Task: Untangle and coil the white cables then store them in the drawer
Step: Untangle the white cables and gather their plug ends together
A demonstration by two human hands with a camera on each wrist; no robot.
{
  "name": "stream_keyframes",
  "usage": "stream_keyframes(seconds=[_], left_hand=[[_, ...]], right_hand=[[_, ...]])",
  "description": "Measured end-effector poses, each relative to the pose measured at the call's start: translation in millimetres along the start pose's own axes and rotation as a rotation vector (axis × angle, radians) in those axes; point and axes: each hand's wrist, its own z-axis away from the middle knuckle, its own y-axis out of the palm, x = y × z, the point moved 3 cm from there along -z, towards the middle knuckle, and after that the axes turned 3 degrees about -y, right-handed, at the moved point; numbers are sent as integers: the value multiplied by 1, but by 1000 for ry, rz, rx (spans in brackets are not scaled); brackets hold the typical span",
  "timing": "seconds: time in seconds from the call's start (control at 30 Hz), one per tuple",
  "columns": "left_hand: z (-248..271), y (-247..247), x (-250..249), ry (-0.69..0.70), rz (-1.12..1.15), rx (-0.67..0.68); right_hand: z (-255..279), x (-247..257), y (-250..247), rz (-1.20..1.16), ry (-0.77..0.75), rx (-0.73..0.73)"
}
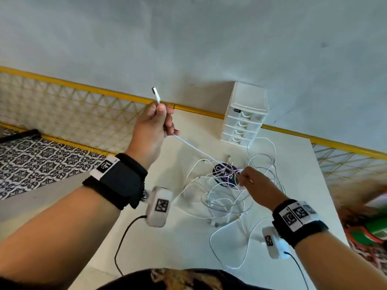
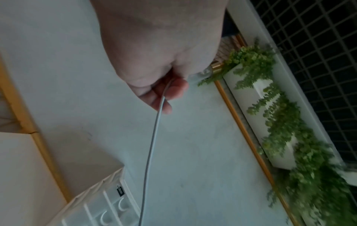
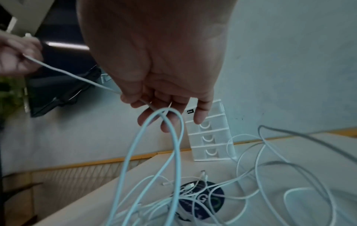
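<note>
Both hands up over the table (image 1: 188,243), one white cable (image 1: 194,148) stretched between them. Our left hand (image 1: 154,124) is raised, fingers curled round that cable near its end; the plug (image 1: 156,94) sticks up above the fist. From the left wrist view we see the line leave the fingers (image 2: 170,90) and run down past the drawer unit (image 2: 96,211).

Our right hand (image 1: 254,183) sits lower, just above the tangle. In the right wrist view the thumb and forefinger (image 3: 133,100) pinch the same taut cable, and a loop of cable (image 3: 154,152) hangs off the other fingers down into the pile.

Tangle of white cables (image 1: 226,204) lies loose on the tabletop, spread from the middle toward our right, partly over a dark round sticker (image 1: 225,173). One wide loop (image 1: 228,245) trails toward the near edge.

White drawer unit (image 1: 245,114) stands at the far edge against the wall (image 1: 188,38), all drawers closed; nothing stored in view.
</note>
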Motion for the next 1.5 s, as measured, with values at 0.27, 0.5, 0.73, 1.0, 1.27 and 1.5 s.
stream_keyframes(seconds=[0.27, 0.5, 0.73, 1.0, 1.27, 1.5], left_hand=[[14, -23, -9, -29, -59, -264], [21, -52, 21, -207, -271, -272], [25, -65, 66, -347, -373, -41], [21, -90, 93, -532, -375, 80], [22, -114, 99, -645, -488, 306], [11, -115, 102, -698, -497, 444]], right_hand=[[47, -67, 19, 470, 112, 253], [49, -80, 23, 631, 217, 204], [-18, 25, 62, 166, -37, -114], [-78, 32, 179, -64, 481, 292], [-92, 35, 211, 112, 525, 150], [-92, 39, 206, -155, 631, 92]])
